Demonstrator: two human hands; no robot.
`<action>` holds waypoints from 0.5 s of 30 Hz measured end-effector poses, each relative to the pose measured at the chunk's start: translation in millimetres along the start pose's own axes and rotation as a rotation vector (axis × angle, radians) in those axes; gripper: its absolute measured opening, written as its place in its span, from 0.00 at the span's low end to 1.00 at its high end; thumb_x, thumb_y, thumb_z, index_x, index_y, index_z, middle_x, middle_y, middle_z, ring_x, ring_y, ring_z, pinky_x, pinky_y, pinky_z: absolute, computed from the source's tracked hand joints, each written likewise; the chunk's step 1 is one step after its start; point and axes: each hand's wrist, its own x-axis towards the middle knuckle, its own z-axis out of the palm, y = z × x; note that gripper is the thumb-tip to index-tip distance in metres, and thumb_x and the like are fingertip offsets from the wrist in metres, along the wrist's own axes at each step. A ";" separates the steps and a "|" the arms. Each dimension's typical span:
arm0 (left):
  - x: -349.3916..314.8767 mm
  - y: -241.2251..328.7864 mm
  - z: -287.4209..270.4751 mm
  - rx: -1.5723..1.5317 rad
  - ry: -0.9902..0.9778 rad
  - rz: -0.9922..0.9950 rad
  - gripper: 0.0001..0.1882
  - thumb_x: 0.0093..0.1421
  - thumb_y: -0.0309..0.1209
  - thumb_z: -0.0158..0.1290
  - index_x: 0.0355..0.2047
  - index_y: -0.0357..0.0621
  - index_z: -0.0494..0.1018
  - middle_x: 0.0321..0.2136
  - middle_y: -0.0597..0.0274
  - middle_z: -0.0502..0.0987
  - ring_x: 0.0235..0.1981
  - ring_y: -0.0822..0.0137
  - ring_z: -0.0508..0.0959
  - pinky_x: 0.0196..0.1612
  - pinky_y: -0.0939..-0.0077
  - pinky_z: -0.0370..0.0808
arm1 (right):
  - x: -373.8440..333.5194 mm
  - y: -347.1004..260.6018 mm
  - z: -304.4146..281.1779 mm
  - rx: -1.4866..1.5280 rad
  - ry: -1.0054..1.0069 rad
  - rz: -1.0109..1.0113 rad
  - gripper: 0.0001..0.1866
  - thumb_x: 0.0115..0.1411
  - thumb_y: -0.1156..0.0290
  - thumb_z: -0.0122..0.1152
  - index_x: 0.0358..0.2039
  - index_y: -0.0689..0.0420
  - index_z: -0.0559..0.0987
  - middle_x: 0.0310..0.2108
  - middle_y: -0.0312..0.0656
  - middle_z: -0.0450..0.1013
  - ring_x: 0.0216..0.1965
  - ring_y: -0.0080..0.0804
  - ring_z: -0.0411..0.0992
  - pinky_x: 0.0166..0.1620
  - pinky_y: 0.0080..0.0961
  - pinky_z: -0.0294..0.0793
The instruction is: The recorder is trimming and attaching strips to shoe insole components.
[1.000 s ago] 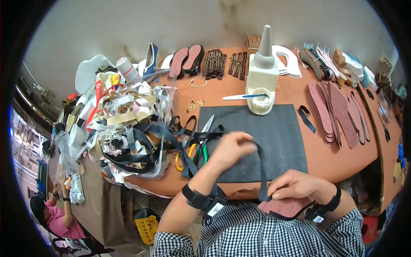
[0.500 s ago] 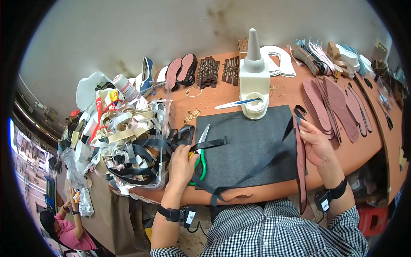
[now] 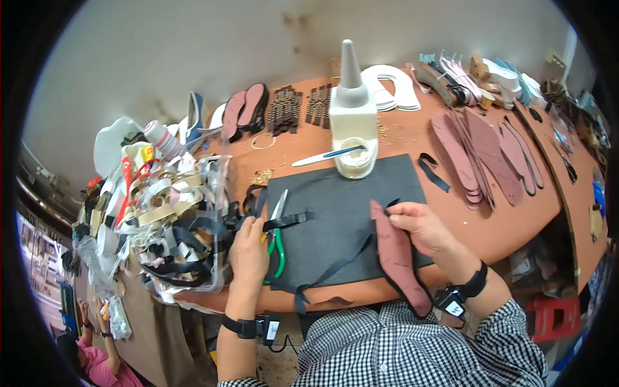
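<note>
My right hand [image 3: 422, 232] pinches the top end of a pink insole [image 3: 394, 248] with a black edge. The insole hangs tilted over the front of a dark grey mat [image 3: 348, 193], its pink face showing. A long black ribbon [image 3: 332, 271] runs from the insole's side, sags over the mat's front edge and leads back toward my left hand [image 3: 250, 248]. That hand is closed around black ribbon at the mat's left edge; its fingertips are partly hidden. Scissors with green handles [image 3: 277, 255] lie just right of it, crossed by a ribbon end.
A clear bin [image 3: 222, 258] heaped with ribbon scraps stands left. A white stand with a grey cone [image 3: 351, 109] holds a pot and a blue-white brush pen [image 3: 329, 156]. Pink insoles [image 3: 454, 155] lie right; a short black strip [image 3: 433, 173] lies nearby. A person in pink sits lower left.
My right hand has moved left and lower with the insole, which has turned from nearly edge-on to show its pink face. The ribbon hangs slacker. My left hand stays by the scissors; the view has shifted.
</note>
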 end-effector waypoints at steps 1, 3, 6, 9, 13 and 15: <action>4.4 -4.9 6.6 -0.040 -0.003 0.053 0.19 0.45 0.19 0.49 0.40 0.40 0.69 0.37 0.53 0.72 0.36 0.53 0.72 0.37 0.64 0.70 | 0.7 2.3 1.8 -0.009 -0.002 -0.006 0.12 0.55 0.77 0.53 0.40 0.65 0.72 0.33 0.36 0.72 0.33 0.20 0.69 0.39 0.18 0.70; 17.7 -7.0 7.7 -0.055 -0.141 0.044 0.17 0.44 0.18 0.49 0.37 0.41 0.70 0.34 0.52 0.72 0.34 0.52 0.73 0.36 0.62 0.70 | 0.5 3.3 6.5 -0.021 -0.008 0.010 0.12 0.55 0.78 0.53 0.41 0.66 0.71 0.33 0.37 0.72 0.33 0.20 0.69 0.40 0.17 0.70; 29.9 -11.1 8.8 -0.134 -0.241 -0.095 0.12 0.45 0.18 0.48 0.32 0.40 0.71 0.32 0.49 0.73 0.31 0.50 0.73 0.35 0.62 0.69 | -1.2 3.2 3.8 -0.032 0.007 0.018 0.13 0.55 0.78 0.52 0.41 0.66 0.71 0.34 0.37 0.72 0.33 0.20 0.69 0.40 0.17 0.70; 35.3 -24.5 11.6 -0.275 -0.047 -0.237 0.10 0.45 0.18 0.48 0.31 0.38 0.71 0.30 0.48 0.73 0.31 0.50 0.74 0.36 0.62 0.69 | -0.6 7.4 4.5 -0.062 0.033 0.014 0.12 0.55 0.79 0.52 0.41 0.66 0.72 0.34 0.38 0.72 0.33 0.20 0.69 0.39 0.16 0.70; 34.7 -13.7 12.0 -0.228 0.113 -0.216 0.27 0.48 0.20 0.48 0.51 0.32 0.57 0.46 0.34 0.62 0.51 0.41 0.61 0.52 0.62 0.61 | 0.4 11.8 -0.9 -0.013 0.045 0.034 0.10 0.54 0.79 0.52 0.38 0.65 0.73 0.33 0.37 0.72 0.34 0.21 0.70 0.41 0.19 0.70; 26.4 2.1 3.5 -0.231 0.108 -0.115 0.16 0.49 0.21 0.49 0.40 0.33 0.65 0.37 0.42 0.68 0.41 0.44 0.68 0.43 0.60 0.67 | -0.5 12.7 -4.1 0.028 0.060 0.027 0.09 0.54 0.80 0.51 0.37 0.64 0.73 0.32 0.37 0.72 0.33 0.21 0.70 0.40 0.19 0.70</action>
